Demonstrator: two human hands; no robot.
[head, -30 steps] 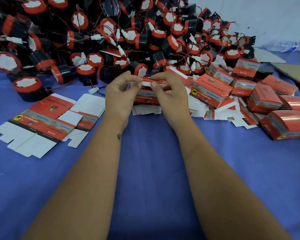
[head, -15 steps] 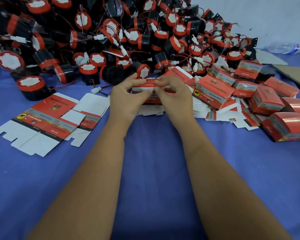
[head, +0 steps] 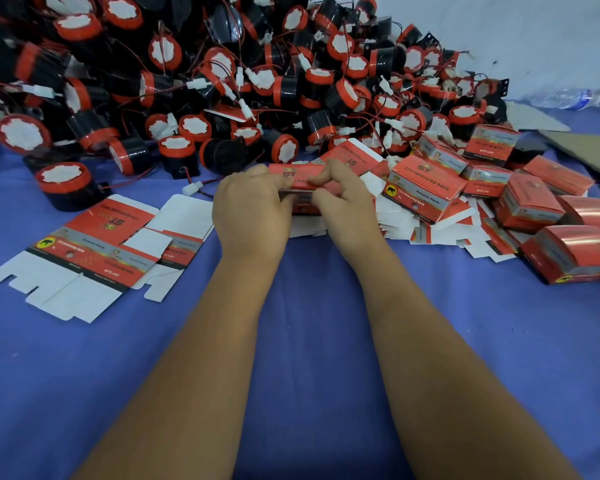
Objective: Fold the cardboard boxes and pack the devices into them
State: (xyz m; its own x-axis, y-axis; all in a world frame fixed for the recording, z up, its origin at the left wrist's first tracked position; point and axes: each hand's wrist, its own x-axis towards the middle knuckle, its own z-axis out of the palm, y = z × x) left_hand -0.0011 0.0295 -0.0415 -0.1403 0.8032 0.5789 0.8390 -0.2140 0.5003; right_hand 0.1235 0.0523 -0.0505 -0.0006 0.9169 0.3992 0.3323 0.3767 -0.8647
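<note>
While both hands met over the blue tablecloth, the red cardboard box sat pinched between them, just in front of the heap of black-and-red horns. The left hand curled round the box's left end with its thumb on the top panel, and the right hand gripped the right end, fingertips bent down onto the upper edge. Half a second before, the white flap along the top had shown between the thumbs; now it was hidden and only red print faced up, with the hands drawn closer together over the box. To the left lay two flat unfolded cartons, one overlapping the other. To the right I could count about eight folded boxes, resting on a scatter of flat white-backed blanks too jumbled to number. The horns were far too many to count, their wires and white plugs tangled through the pile. One clear plastic bottle lay on its side by the wall at the far right.
</note>
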